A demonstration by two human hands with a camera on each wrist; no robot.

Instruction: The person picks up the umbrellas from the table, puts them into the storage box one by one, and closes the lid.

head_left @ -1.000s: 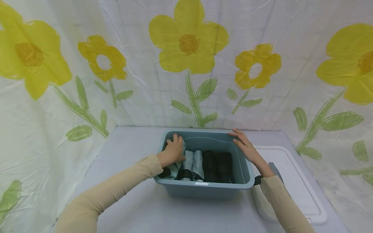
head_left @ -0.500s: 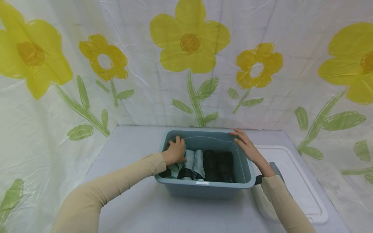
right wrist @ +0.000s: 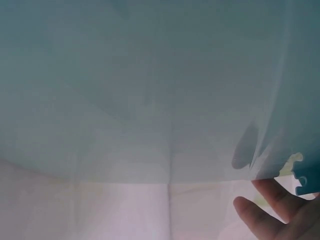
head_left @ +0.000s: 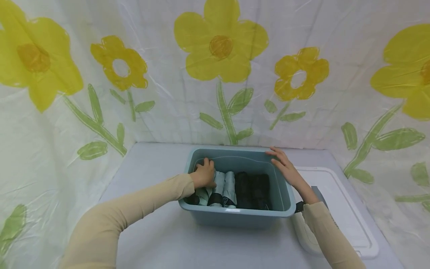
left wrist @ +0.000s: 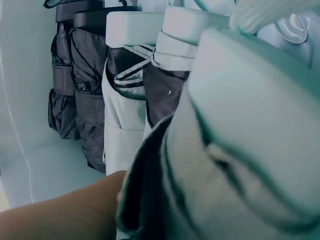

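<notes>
A blue-grey plastic bin [head_left: 235, 220] holds a row of folded umbrellas. My left hand [head_left: 203, 176] reaches in at the bin's left end, its thumb and fingers around the leftmost pale umbrella [head_left: 202, 197]. That pale umbrella [left wrist: 240, 150] looms blurred in the left wrist view, with part of my hand beside it. Two pale umbrellas [head_left: 230, 188] stand to its right, followed by black umbrellas [head_left: 260, 190]. My right hand [head_left: 285, 170] lies at the right rim with fingers spread. In the right wrist view its fingers [right wrist: 260, 220] show at the bin's edge.
A white lid [head_left: 346, 213] with a grey latch [head_left: 319, 196] lies on the table right of the bin, partly under my right forearm. A flower-printed curtain [head_left: 161, 123] hangs behind and around the pale table [head_left: 154, 239].
My left hand has sunk slightly deeper into the bin and shifted a little right. The right hand stays at the rim, and the head view has tilted slightly.
</notes>
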